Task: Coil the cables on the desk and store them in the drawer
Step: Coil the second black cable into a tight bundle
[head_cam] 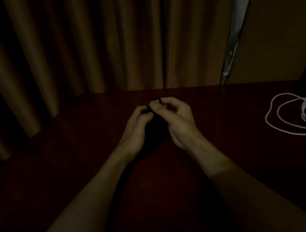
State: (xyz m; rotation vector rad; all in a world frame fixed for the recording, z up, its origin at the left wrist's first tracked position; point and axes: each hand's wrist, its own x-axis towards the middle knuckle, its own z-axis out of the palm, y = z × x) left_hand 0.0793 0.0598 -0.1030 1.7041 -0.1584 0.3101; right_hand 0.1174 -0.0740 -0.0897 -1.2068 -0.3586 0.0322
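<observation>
Where the hands meet: a dark cable (158,100), above the middle of the table (77,161), mostly lost in shadow.
Left hand (136,129): fingers curled round its lower part.
Right hand (179,120): thumb and forefinger pinch its top.
White cable (304,113): loose loops on the table, far right, well apart.

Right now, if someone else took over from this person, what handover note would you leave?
Left hand: holds a dark cable over the desk; too dim to see how much is coiled.
Right hand: pinches a loop of the same cable.
The white cable lies loose and uncoiled on the desk's right side.
Done: nothing visibly stored; drawer not in view.
To do: finish coiling the dark cable, coil the white cable, store both.
</observation>
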